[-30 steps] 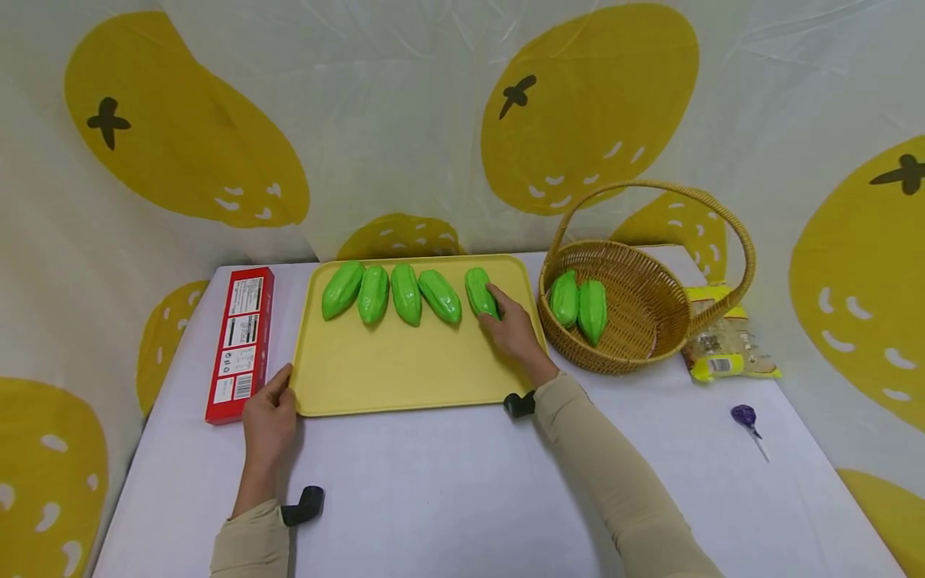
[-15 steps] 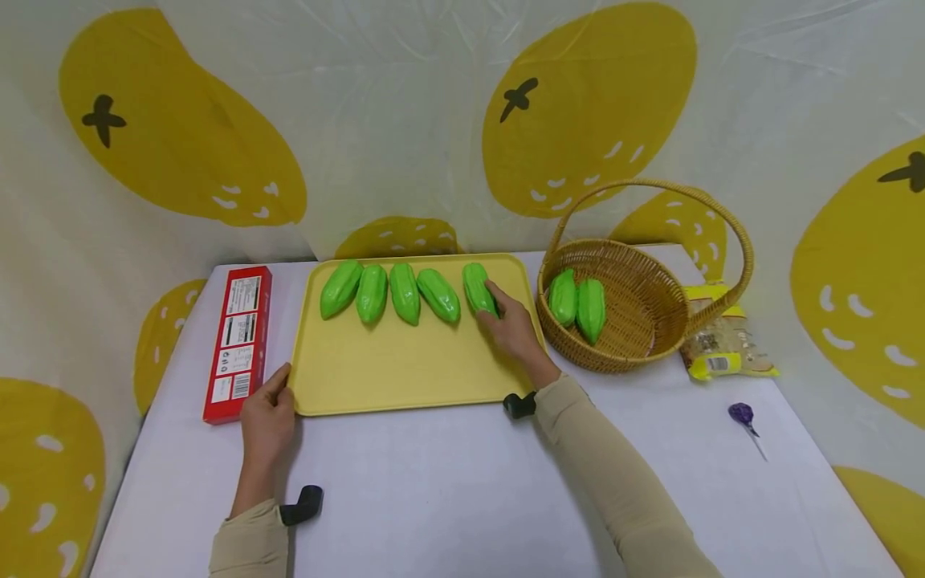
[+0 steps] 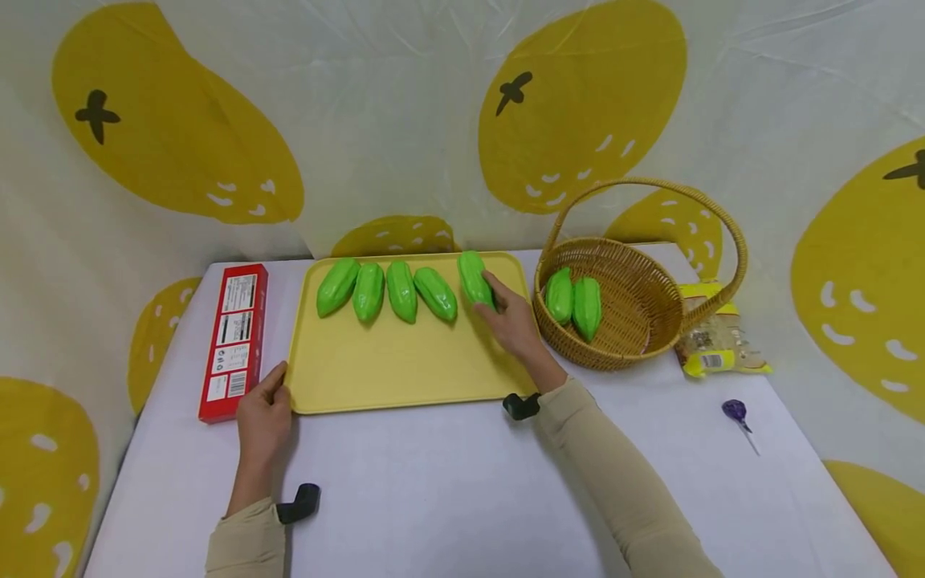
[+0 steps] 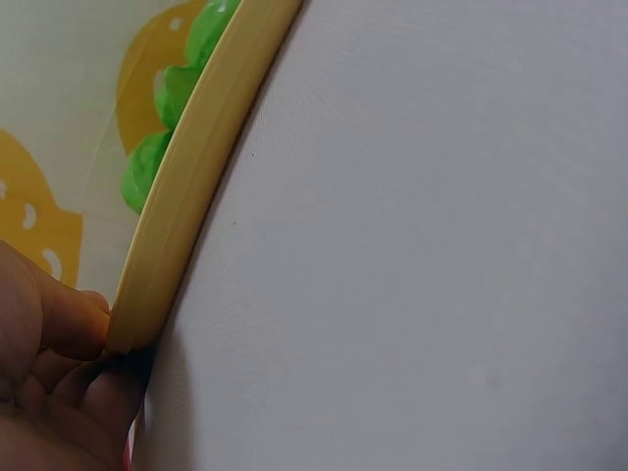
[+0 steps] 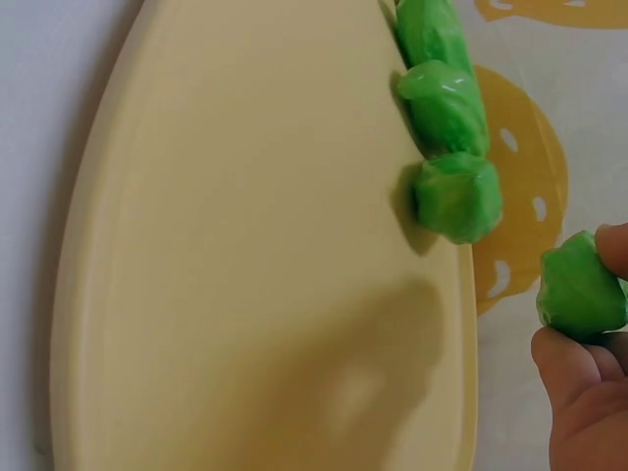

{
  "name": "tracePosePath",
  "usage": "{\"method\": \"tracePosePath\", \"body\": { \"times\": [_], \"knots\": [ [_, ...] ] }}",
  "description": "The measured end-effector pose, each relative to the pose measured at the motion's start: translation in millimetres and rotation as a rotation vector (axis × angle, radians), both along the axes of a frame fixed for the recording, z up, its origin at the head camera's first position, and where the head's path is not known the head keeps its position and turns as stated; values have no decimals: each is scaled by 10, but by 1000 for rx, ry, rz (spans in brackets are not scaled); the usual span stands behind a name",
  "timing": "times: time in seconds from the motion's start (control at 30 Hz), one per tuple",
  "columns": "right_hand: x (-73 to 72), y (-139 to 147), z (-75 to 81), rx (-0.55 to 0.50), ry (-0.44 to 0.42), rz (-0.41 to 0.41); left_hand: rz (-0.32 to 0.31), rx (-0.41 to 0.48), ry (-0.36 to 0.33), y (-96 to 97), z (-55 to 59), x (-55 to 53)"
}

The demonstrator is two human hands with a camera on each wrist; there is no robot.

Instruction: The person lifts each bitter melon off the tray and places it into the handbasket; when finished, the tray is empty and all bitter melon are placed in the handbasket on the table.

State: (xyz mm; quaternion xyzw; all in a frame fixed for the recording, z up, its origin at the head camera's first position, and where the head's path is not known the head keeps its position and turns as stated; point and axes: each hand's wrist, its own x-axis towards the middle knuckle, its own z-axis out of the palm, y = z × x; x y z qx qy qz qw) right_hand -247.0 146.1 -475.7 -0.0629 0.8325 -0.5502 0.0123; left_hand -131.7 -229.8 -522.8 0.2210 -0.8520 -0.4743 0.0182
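My right hand (image 3: 511,323) pinches a glossy green ridged fruit (image 3: 473,278), star-fruit-like, between thumb and fingers. In the right wrist view that fruit (image 5: 581,287) is held above the tray, and a shadow falls below it. A row of several like fruits (image 3: 401,291) lies along the far side of the yellow tray (image 3: 390,369). At the tray's near left corner my left hand (image 3: 263,417) grips the rim. The left wrist view shows the thumb against the tray's edge (image 4: 186,196) and fingers curled beneath.
A wicker basket (image 3: 636,353) with a tall handle stands right of the tray, two green fruits (image 3: 573,305) inside. Behind its right side lies a yellow packet (image 3: 711,363). A purple lollipop (image 3: 735,411) lies nearer. Left of the tray is a red box (image 3: 234,337).
My right hand has lifted the green fruit and moved it slightly up and away, toward the tray's far rim. My left hand stays at the tray corner. The head view shifts slightly.
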Motion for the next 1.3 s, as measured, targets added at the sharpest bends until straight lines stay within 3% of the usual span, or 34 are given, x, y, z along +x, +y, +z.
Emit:
{"method": "tracePosePath", "body": {
  "times": [0.5, 0.7, 0.93, 1.3],
  "knots": [
    [173, 207, 250, -125, 16, -3, -6, 13, 18, -8, 18, -17],
    [243, 323, 283, -132, 24, -60, -2, 12, 12, -3, 24, -13],
    [299, 429, 321, -131, 16, -86, 16, 16, -23, -4, 25, -15],
    [349, 618, 337, -149, -14, -130, 14, 9, -21, -2, 14, -16]
  ]
}}
